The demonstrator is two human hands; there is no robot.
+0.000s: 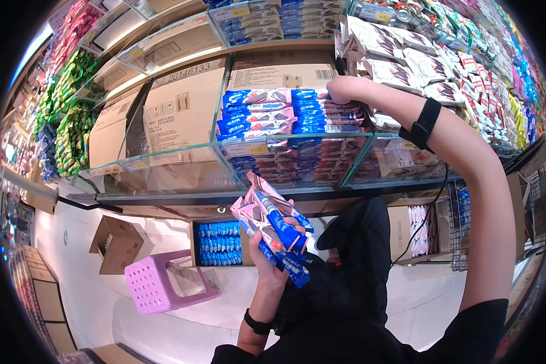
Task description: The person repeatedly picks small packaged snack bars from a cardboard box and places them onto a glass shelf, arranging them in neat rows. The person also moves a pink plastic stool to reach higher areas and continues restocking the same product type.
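My left hand (273, 245) is closed around several blue-and-pink wafer packets (273, 218), held in front of the glass-fronted shelf. My right hand (342, 90) reaches into the shelf bin, at the back end of the right row of blue packets (321, 113). Its fingers are partly hidden, and whether they grip a packet cannot be seen. A second row of blue-and-pink packets (257, 113) lies stacked to the left of it. A brown cardboard carton (277, 75) stands behind both rows.
A glass divider and front rail (295, 139) edge the bin. White snack packets (386, 73) fill the bin at right, and cartons (177, 109) stand at left. On the floor are a pink plastic stool (150, 284), an open box of blue packets (219, 243) and a wire basket (458, 227).
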